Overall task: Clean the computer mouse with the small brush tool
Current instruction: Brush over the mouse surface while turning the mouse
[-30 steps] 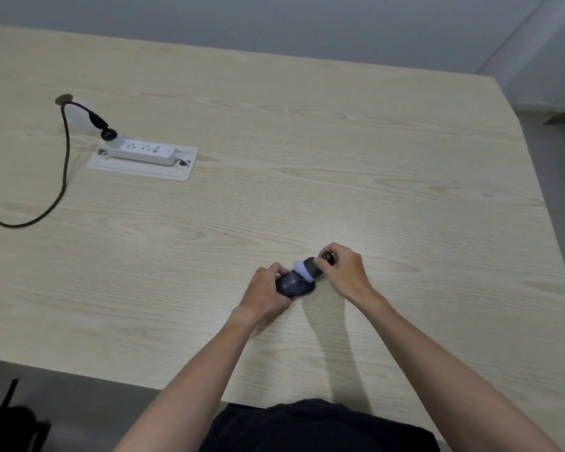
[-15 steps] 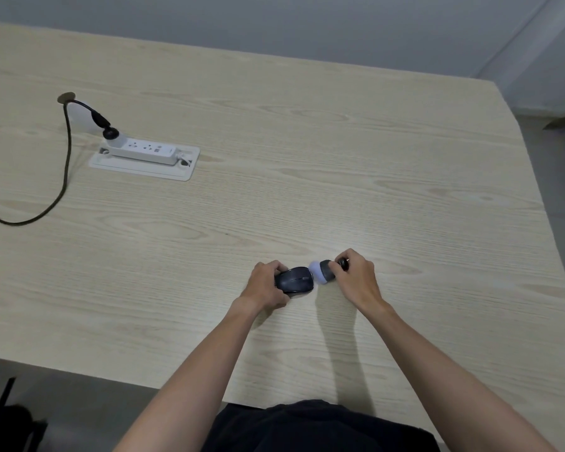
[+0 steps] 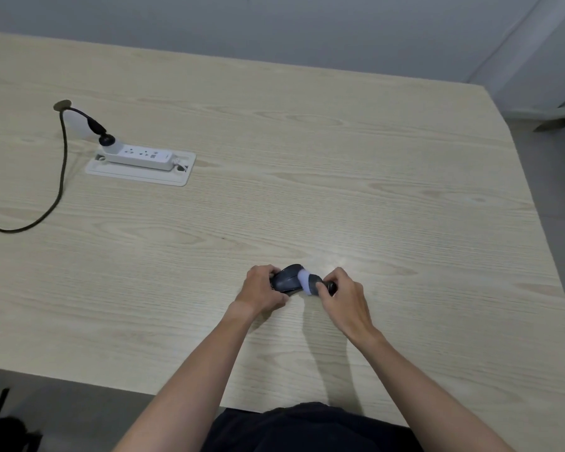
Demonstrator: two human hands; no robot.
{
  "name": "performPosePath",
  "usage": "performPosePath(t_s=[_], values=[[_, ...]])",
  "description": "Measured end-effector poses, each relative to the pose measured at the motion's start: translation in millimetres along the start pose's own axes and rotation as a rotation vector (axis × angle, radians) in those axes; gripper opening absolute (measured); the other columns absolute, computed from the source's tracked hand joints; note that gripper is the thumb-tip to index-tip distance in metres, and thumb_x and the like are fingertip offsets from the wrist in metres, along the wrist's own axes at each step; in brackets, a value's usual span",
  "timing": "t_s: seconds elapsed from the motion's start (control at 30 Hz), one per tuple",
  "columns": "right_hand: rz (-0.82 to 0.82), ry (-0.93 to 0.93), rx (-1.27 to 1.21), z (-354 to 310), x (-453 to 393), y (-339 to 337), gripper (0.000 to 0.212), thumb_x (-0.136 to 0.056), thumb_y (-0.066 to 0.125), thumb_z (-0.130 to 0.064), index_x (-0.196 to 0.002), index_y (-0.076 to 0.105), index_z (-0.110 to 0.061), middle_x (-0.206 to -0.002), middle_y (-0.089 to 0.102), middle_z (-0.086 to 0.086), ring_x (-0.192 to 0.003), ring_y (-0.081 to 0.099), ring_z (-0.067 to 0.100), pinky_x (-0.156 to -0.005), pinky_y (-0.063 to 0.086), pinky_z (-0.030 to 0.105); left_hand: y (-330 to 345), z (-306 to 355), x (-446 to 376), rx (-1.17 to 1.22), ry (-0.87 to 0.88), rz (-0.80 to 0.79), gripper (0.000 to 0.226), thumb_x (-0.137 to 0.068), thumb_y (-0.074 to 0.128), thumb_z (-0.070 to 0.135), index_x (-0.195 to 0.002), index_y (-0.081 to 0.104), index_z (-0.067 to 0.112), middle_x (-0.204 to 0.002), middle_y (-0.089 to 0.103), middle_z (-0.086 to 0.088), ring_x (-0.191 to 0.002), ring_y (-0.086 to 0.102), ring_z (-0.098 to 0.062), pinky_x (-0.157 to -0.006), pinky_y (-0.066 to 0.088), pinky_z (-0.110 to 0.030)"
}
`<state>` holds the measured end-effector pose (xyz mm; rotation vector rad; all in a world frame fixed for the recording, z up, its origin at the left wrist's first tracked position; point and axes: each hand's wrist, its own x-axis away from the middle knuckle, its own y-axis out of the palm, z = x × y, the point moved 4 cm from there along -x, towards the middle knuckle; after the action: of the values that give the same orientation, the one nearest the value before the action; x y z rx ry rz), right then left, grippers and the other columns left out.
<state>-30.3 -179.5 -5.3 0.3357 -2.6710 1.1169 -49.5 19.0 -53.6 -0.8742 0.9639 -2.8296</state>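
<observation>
One counter (image 3: 340,151) carries everything. On it are one computer mouse (image 3: 286,281), one small brush tool (image 3: 310,283), one white power strip (image 3: 142,155) seated on one white mounting plate (image 3: 137,172), and one dark cable (image 3: 57,187). Two hands are in view, one left hand (image 3: 262,293) and one right hand (image 3: 345,300).

Dim, soft light; wide-angle edge distortion.

Nothing readable anywhere here; the power strip (image 3: 141,155) shows small dark marks between its sockets, but they're too blurred to make out.
</observation>
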Motion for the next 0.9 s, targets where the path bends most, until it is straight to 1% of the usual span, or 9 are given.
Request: performPosePath(t_s=[0.13, 0.27, 0.37, 0.43, 0.5, 0.57, 0.63, 0.77, 0.9], values=[[0.072, 0.028, 0.003, 1.7, -3.7, -7.3, 0.017, -0.095, 0.061, -0.029, -0.087, 0.055, -0.016, -0.073, 0.063, -0.002, -0.067, 0.061, 0.017, -0.057, 0.046, 0.031, 0.3, 0.1, -0.2, -0.008, 0.004, 0.008, 0.056, -0.059, 0.085, 0.013, -0.112, 0.069, 0.012, -0.104, 0.068, -0.004, -0.089, 0.063, -0.016, -0.068, 0.043, -0.017], [-0.029, -0.060, -0.024, -2.4, -5.2, -4.9, 0.015, -0.093, 0.065, -0.025, -0.084, 0.054, -0.019, -0.069, 0.061, -0.005, -0.062, 0.057, 0.013, -0.056, 0.044, 0.026, 0.6, -1.1, -2.7, -0.007, 0.002, 0.003, 0.055, -0.060, 0.084, 0.014, -0.113, 0.069, 0.012, -0.105, 0.067, -0.004, -0.091, 0.063, -0.017, -0.072, 0.047, -0.022], [0.030, -0.011, 0.066, 3.1, -8.0, -9.8, 0.016, -0.096, 0.062, -0.028, -0.089, 0.056, -0.015, -0.073, 0.063, -0.002, -0.065, 0.060, 0.017, -0.053, 0.041, 0.027, -0.1, 0.4, -2.8, -0.014, 0.000, 0.001, 0.057, -0.061, 0.085, 0.015, -0.115, 0.068, 0.012, -0.108, 0.065, -0.004, -0.095, 0.060, -0.017, -0.076, 0.046, -0.022], [0.076, -0.011, -0.010, 3.1, -8.0, -12.8, 0.017, -0.095, 0.063, -0.028, -0.086, 0.056, -0.015, -0.072, 0.063, -0.001, -0.066, 0.060, 0.018, -0.055, 0.043, 0.029, -0.2, 0.4, -2.3, -0.016, -0.005, 0.006, 0.058, -0.058, 0.085, 0.018, -0.113, 0.067, 0.015, -0.107, 0.066, -0.005, -0.096, 0.062, -0.018, -0.075, 0.046, -0.022], [0.006, -0.070, -0.063, -1.6, -6.3, -9.4, 0.016, -0.093, 0.065, -0.025, -0.083, 0.054, -0.019, -0.069, 0.062, -0.002, -0.062, 0.058, 0.014, -0.057, 0.044, 0.028, 0.7, -2.1, -2.3, -0.025, -0.005, 0.002, 0.059, -0.055, 0.084, 0.021, -0.110, 0.065, 0.019, -0.106, 0.065, -0.005, -0.097, 0.064, -0.020, -0.071, 0.045, -0.020], [-0.063, -0.095, 0.019, -2.8, -4.9, -4.2, 0.016, -0.092, 0.064, -0.025, -0.083, 0.053, -0.021, -0.069, 0.062, -0.003, -0.060, 0.056, 0.012, -0.055, 0.042, 0.026, 0.5, -3.4, -1.9, -0.044, 0.007, -0.016, 0.057, -0.056, 0.082, 0.019, -0.109, 0.064, 0.022, -0.107, 0.062, -0.005, -0.097, 0.060, -0.019, -0.067, 0.041, -0.016], [-0.019, -0.058, 0.061, 0.4, -8.2, -5.6, 0.014, -0.094, 0.063, -0.027, -0.086, 0.055, -0.019, -0.073, 0.064, -0.003, -0.064, 0.058, 0.013, -0.054, 0.041, 0.025, -0.1, -4.7, -3.3, -0.081, 0.024, -0.040, 0.057, -0.059, 0.079, 0.016, -0.112, 0.064, 0.025, -0.110, 0.059, -0.003, -0.097, 0.056, -0.016, -0.068, 0.039, -0.016], [0.016, -0.042, -0.074, -1.6, -16.2, -7.9, 0.011, -0.093, 0.063, -0.025, -0.085, 0.059, -0.020, -0.073, 0.062, -0.005, -0.062, 0.055, 0.010, -0.056, 0.043, 0.023, -1.9, -5.2, -3.7, -0.181, 0.077, -0.120, 0.064, -0.070, 0.071, 0.007, -0.128, 0.059, 0.030, -0.118, 0.046, -0.003, -0.105, 0.055, -0.021, -0.089, 0.049, -0.027], [-0.032, -0.110, -0.170, -16.1, -20.1, -2.9, 0.011, -0.089, 0.068, -0.021, -0.080, 0.064, -0.019, -0.073, 0.065, -0.005, -0.064, 0.055, 0.004, -0.059, 0.044, 0.014, -6.7, -13.3, -0.6, -0.082, 0.074, -0.048, 0.075, -0.080, 0.058, -0.006, -0.146, 0.041, 0.024, -0.122, 0.039, -0.005, -0.115, 0.050, -0.024, -0.101, 0.041, -0.026]])
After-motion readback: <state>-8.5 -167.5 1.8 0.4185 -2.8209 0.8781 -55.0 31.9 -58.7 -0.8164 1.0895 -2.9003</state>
